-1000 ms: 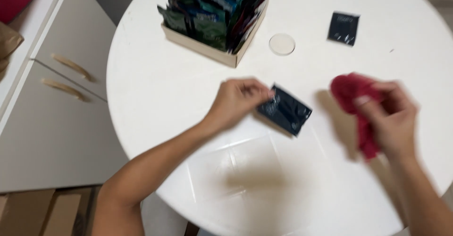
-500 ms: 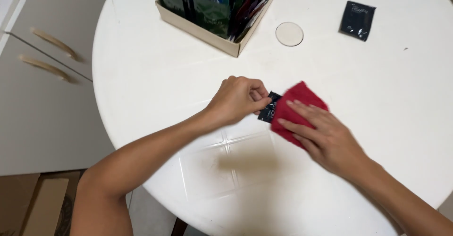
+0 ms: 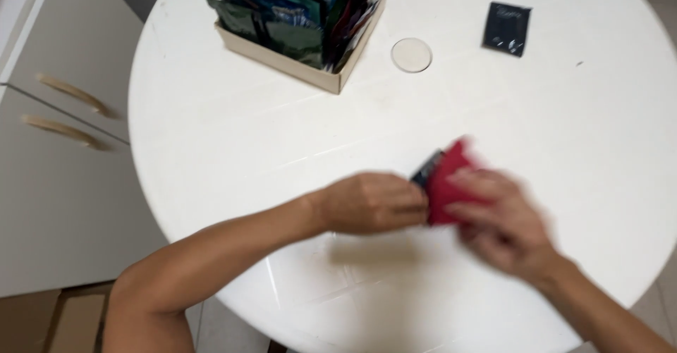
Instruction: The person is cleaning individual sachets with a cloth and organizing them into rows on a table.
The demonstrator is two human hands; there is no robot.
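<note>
My left hand (image 3: pixel 370 201) pinches the near end of a dark sachet (image 3: pixel 426 169) on the round white table (image 3: pixel 211 141). Only a small dark corner of the sachet shows. My right hand (image 3: pixel 504 219), blurred by motion, presses a red cloth (image 3: pixel 448 184) down over the sachet. The two hands touch at the cloth's left edge.
A cardboard box (image 3: pixel 296 67) packed with several dark green and blue sachets stands at the back. A small round white lid (image 3: pixel 411 54) lies to its right, and another dark sachet (image 3: pixel 507 28) beyond that. White cabinet doors with beige handles (image 3: pixel 67 113) stand to the left.
My right hand brought the red cloth from the right onto the sachet held by my left hand, and now rubs it. Both hands sit slightly nearer the table's front edge.
</note>
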